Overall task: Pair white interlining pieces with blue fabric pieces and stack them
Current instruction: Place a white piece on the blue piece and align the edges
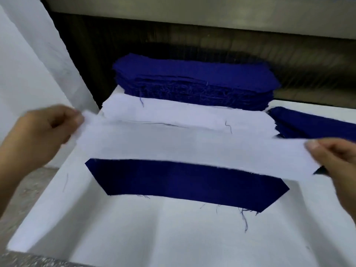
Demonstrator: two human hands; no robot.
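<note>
A long white interlining piece (192,149) is stretched between my hands, just above the table. My left hand (38,135) pinches its left end and my right hand (335,160) pinches its right end. Below it a single blue fabric piece (185,182) lies flat on the white-covered table (173,237), its upper edge hidden by the interlining. Behind lies a stack of white interlining pieces (183,114). Further back stands a thick stack of blue fabric pieces (194,81).
Another pile of blue pieces (316,122) lies at the right edge. A dark machine opening with a metal rail (212,14) runs along the back. White cloth (28,64) hangs at the left. The floor (21,195) shows beyond the table's left edge.
</note>
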